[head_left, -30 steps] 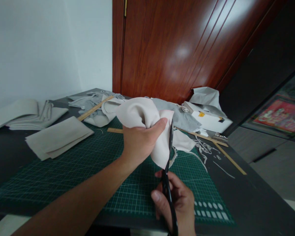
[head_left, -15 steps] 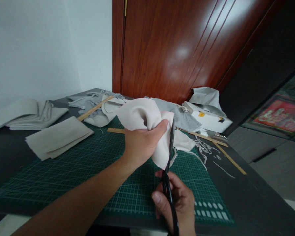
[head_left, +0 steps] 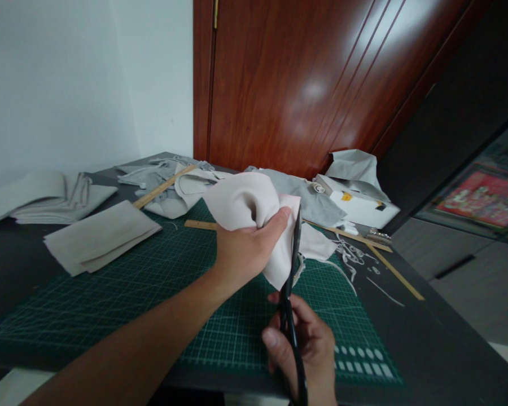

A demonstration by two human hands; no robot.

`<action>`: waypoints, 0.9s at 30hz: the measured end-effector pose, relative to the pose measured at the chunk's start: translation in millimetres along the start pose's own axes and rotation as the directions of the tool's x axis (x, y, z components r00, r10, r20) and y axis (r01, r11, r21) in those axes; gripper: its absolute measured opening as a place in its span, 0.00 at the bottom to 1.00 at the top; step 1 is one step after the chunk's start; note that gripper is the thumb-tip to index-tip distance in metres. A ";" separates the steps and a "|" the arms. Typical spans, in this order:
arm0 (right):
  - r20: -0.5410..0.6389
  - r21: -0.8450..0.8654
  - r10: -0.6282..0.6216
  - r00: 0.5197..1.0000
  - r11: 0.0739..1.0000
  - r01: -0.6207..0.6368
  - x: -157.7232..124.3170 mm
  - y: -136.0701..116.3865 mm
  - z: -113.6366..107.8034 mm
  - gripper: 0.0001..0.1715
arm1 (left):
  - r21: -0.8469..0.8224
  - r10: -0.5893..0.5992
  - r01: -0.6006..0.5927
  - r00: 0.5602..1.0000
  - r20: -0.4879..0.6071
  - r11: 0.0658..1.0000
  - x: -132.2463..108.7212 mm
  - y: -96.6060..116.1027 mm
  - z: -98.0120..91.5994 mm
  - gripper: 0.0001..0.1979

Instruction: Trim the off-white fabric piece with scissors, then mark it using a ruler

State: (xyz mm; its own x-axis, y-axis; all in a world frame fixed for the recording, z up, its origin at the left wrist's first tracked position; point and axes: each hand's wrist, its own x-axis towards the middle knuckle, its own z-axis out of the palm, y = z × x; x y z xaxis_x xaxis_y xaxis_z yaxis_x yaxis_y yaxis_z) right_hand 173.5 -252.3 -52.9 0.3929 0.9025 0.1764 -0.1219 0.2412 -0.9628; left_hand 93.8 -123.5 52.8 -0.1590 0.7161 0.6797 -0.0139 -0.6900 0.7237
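Here, scraps [head_left: 316, 242] and rulers [head_left: 395, 272] beyond, left grip [head_left: 248, 248] on pale fabric [head_left: 239, 194], right grip [head_left: 305, 341] round scissors [head_left: 286, 304].

We slant our left forearm [head_left: 152, 334] in from the lower left | our left hand [head_left: 246, 248] grips, its thumb [head_left: 277, 223] pointing forward and right | our right hand [head_left: 312, 349] sits lower, apart from it, fingers [head_left: 305, 313] curled (we see its thumbnail [head_left: 271, 337])

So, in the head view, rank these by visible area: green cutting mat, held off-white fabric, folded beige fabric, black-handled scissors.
1. Green cutting mat, even partly covered.
2. Held off-white fabric and folded beige fabric: too alike to rank.
3. Black-handled scissors: long but slim.
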 end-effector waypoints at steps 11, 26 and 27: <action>-0.009 0.012 -0.012 1.000 1.000 0.012 0.3 0.3 -0.1 0.28 | 0.019 -0.008 0.007 0.997 0.076 1.000 -0.3 1.1 -3.3 0.11; 0.003 -0.002 -0.013 1.000 1.000 0.013 1.0 3.3 -2.7 0.30 | -0.041 -0.060 0.062 0.997 0.048 0.997 -2.8 3.2 -0.4 0.08; 0.000 0.001 -0.010 1.000 1.000 0.010 0.8 2.9 -2.4 0.30 | -0.032 -0.060 0.061 0.997 0.050 0.998 -2.9 3.1 -0.6 0.09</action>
State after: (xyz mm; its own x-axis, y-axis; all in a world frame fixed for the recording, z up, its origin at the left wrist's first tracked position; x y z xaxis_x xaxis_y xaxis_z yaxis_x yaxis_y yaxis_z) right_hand 175.6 -251.8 -56.0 0.3938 0.9002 0.1860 -0.1193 0.2507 -0.9607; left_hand 93.6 -127.9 53.0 -0.1081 0.7603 0.6405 -0.0548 -0.6478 0.7598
